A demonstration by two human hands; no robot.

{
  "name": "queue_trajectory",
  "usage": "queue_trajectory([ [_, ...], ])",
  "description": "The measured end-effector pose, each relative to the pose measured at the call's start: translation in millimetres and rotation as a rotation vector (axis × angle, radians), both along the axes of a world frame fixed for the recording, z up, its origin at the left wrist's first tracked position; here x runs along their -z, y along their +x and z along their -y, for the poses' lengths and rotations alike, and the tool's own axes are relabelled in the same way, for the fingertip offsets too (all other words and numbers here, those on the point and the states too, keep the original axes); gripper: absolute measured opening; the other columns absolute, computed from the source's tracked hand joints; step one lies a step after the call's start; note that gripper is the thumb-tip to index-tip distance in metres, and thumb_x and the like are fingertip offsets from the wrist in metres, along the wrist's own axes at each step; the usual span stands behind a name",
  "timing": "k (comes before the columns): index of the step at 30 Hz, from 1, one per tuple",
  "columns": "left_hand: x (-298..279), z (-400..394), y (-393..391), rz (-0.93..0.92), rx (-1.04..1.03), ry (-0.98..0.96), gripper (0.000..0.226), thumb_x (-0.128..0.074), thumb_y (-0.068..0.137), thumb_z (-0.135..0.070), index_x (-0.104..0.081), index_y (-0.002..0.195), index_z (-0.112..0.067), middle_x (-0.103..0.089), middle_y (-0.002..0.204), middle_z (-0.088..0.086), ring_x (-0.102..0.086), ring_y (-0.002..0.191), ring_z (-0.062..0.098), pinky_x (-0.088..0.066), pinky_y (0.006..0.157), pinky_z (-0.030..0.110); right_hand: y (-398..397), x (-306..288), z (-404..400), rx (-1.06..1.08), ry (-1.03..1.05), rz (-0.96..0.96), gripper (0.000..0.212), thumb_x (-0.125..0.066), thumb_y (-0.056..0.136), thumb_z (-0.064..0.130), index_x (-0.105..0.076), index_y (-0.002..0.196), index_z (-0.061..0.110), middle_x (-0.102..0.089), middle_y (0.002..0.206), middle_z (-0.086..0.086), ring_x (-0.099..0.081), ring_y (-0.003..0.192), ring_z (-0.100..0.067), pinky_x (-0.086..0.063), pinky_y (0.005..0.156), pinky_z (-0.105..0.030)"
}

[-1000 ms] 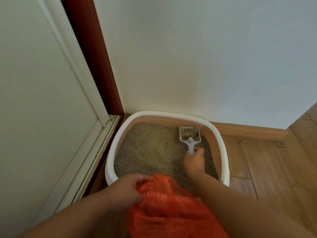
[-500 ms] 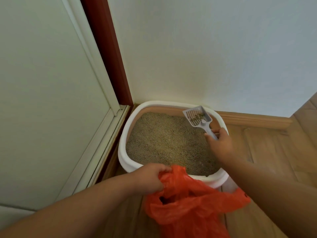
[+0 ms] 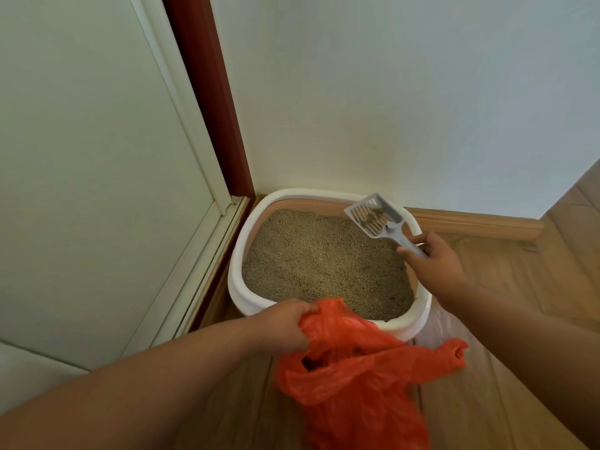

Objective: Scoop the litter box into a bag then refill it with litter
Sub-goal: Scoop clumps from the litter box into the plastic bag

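Scoop (image 3: pixel 373 217), loaded with clumps, is gripped by its handle in right hand (image 3: pixel 433 264) at centre-right above litter box (image 3: pixel 237 287), while orange bag (image 3: pixel 354 368), its rim clenched in left hand (image 3: pixel 284 324), gapes lower-left of it

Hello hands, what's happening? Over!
Right hand holds scoop, clumps aboard, above litter box. Left hand grips orange bag. Nothing blocking.

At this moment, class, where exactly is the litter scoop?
In the head view, the scoop is held up by the right hand over the far right corner of the litter box, near the wall, clumps in its slotted head.
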State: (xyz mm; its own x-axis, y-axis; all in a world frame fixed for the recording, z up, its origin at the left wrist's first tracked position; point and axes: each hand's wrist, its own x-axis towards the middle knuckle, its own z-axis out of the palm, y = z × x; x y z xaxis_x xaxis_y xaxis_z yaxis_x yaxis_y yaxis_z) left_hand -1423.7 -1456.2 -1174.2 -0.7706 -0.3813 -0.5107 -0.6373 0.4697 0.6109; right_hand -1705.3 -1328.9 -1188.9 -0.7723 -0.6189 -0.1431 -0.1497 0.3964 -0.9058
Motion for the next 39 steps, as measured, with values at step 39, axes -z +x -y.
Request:
queue_trajectory([
  [39, -38.9, 24.8, 14.3, -0.182, -0.422, 0.599, 0.108, -0.046, 0.075, 0.031, -0.034, 0.157, -0.038, -0.051, 0.138, 0.015, -0.071, 0.103, 0.039, -0.054, 0.058, 0.038, 39.4, -102.4, 10.1, -1.210, 0.462, -0.953, 0.021, -0.071, 0.084, 0.045, -0.069, 0.103, 0.038, -0.069, 0.090, 0.013, -0.059, 0.077, -0.005, -0.045, 0.065, -0.023],
])
